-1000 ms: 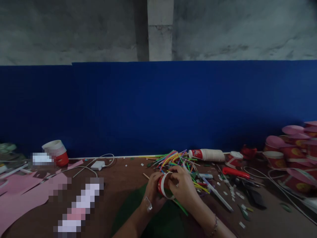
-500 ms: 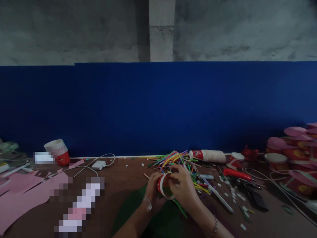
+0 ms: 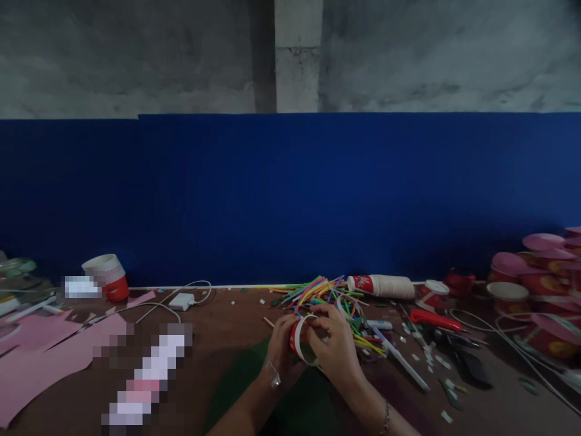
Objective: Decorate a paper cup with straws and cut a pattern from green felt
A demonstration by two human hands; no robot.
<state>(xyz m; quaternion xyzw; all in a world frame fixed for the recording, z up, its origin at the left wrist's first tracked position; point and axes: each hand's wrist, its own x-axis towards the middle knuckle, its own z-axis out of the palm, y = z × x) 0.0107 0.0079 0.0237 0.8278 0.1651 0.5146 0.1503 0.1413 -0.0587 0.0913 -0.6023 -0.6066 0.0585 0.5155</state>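
A small red paper cup (image 3: pixel 297 336) with a white rim strip is held between both hands low in the middle of the view. My left hand (image 3: pixel 279 348) wraps around its left side, fingers curled. My right hand (image 3: pixel 336 345) grips its right side, with the fingers pinching at the white strip that loops round the cup. A heap of coloured straws (image 3: pixel 320 293) lies just behind the hands. Under the forearms lies a dark green sheet (image 3: pixel 240 381).
A sleeve of stacked cups (image 3: pixel 381 284) lies on its side behind the straws. Red-handled cutter (image 3: pixel 431 318), cables and paper scraps are to the right. Red cups with pink lids (image 3: pixel 535 272) crowd the far right. Pink paper (image 3: pixel 40 351), a charger (image 3: pixel 181 301) and nested cups (image 3: pixel 106 275) lie left.
Both hands stay on the red cup; the right fingers have shifted slightly along the white strip. The view has drifted a little.
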